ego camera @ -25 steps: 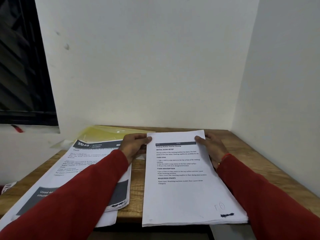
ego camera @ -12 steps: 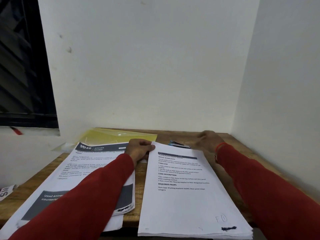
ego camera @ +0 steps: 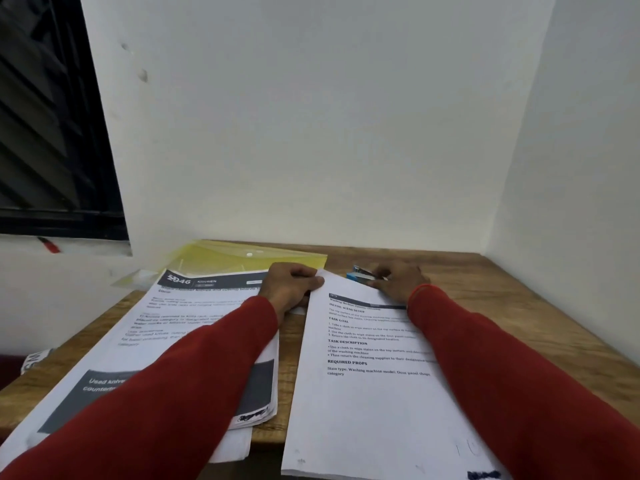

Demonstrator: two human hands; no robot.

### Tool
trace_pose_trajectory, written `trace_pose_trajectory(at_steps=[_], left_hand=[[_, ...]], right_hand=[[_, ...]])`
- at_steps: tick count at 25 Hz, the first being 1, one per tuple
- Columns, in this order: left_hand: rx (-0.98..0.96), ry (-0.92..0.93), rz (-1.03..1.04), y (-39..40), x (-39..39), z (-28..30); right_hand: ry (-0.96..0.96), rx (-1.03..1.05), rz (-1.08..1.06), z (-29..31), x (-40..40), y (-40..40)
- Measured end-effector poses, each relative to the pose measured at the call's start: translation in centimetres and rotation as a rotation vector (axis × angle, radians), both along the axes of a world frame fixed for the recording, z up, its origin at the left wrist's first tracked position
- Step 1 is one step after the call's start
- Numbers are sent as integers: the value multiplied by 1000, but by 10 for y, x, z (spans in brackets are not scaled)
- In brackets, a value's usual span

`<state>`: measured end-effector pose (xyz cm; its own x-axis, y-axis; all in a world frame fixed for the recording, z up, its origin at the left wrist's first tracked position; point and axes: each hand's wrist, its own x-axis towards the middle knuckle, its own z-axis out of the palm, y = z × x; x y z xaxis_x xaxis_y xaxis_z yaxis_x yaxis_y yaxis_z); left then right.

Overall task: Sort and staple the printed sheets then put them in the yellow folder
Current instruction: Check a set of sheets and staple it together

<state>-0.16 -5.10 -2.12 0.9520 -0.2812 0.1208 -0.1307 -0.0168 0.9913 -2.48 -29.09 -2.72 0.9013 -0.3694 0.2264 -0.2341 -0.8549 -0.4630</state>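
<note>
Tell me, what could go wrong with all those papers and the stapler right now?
1. The right-hand sheet stack sticks out past the wooden table edge; only the left hand pinches its top corner, so it might slide off.
2. The right hand is closing on the blue stapler at the stack's far edge; a crooked grip could staple badly.
3. The left pile lies fanned and overhanging, so sheets could mix.
</note>
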Motion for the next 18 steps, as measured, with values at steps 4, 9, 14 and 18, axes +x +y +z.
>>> trace_pose_trajectory(at_steps=[4,9,14,18], left_hand=[[-26,-79,5,0,-6,1],[-20,-132,18,0,-7,3],[-25,-139,-1,0,-7,2],[-39,-140,7,0,-3,-2]], right_hand=[[-360,517,91,8,-8,-3],[-576,1105,243,33,-19,10],[-582,1204,407,35,-27,27],[-570,1190,472,34,-27,32]])
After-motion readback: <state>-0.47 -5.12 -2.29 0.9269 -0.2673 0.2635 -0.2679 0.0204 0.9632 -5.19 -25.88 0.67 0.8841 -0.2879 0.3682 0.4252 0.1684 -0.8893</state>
